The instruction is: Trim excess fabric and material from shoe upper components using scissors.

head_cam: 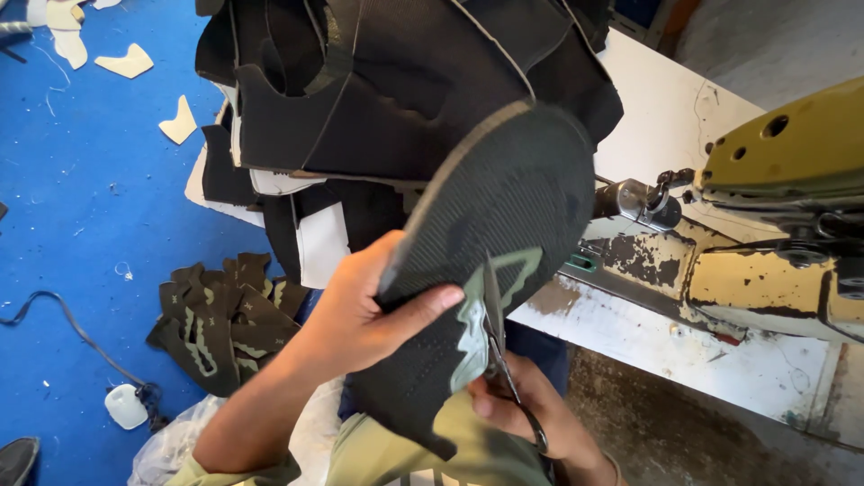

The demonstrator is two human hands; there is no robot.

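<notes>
My left hand (360,310) grips a dark knitted shoe-upper piece (504,207) with a pale green pattern, thumb across its front. My right hand (526,409) holds small metal scissors (499,346) whose blades point up against the pale green trim of the piece. The piece is held up in front of me, above my lap.
A big stack of black cut upper pieces (396,81) lies on the white table (666,99). A yellow-green sewing machine (774,216) stands at the right. A pile of finished patterned pieces (220,319), white scraps (130,61) and a cable (63,324) lie on the blue floor.
</notes>
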